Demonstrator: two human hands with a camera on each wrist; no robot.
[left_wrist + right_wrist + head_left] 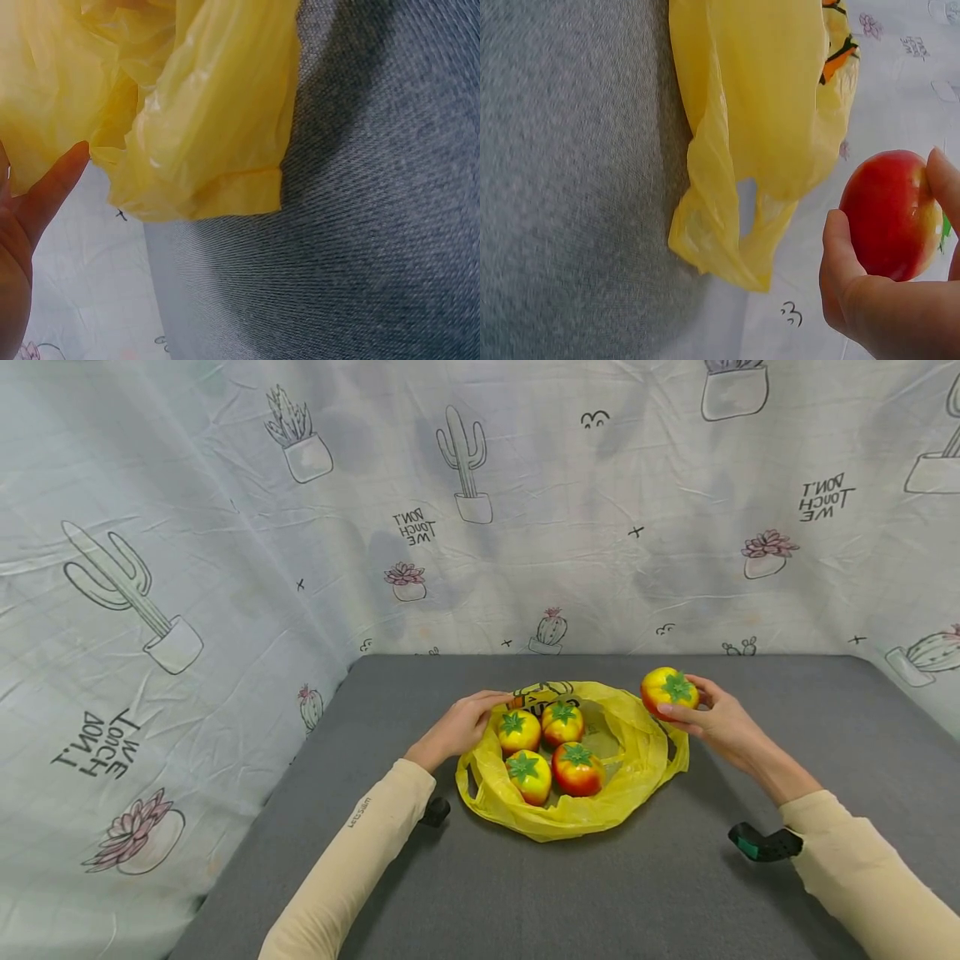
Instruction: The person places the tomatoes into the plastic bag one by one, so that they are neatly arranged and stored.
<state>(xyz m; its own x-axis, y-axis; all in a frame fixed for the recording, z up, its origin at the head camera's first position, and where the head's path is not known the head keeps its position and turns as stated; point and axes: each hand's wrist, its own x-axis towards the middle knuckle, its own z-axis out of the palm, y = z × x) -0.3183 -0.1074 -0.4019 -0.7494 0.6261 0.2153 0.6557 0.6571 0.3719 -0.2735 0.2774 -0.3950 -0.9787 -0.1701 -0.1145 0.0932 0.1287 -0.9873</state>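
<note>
A yellow plastic bag lies spread wide on the table, its mouth facing up. Inside it sit several yellow-and-red tomatoes with green leafy tops. My left hand holds the bag's far left rim; in the left wrist view the thumb touches the plastic, while the other fingers are mostly hidden. Off the bag's right side, my right hand grips another tomato between thumb and fingers, up near the bag's right handle. From the right wrist, this tomato shows its red side.
Grey fabric covers the table. Behind and to the left hangs a pale curtain printed with cacti and lettering. Black wrist devices show below the cream sleeves. One bag handle stretches out to the right.
</note>
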